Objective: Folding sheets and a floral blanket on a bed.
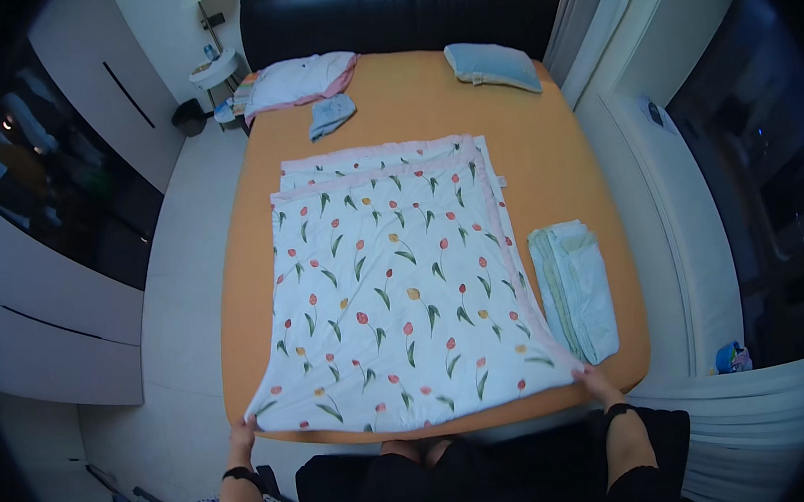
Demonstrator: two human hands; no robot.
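A white quilt [389,273] printed with tulips and edged in pink is spread in a doubled layer over the bed. Its near left corner is pinched in my left hand [243,433]. On the other side, my right hand [596,383] grips the near right corner, and the near edge stretches between the two. At the far end the upper layer stops short of the lower one, so a strip of the lower layer shows. Beneath it is an orange fitted sheet [404,102].
A folded pale green quilt [575,294] lies right of the tulip quilt. Farther up are a blue pillow [494,67], a white-and-pink pillow [303,80] and a small grey-blue cloth [332,115]. A black headboard [397,14] closes the far end. Wardrobes [98,84] line the left.
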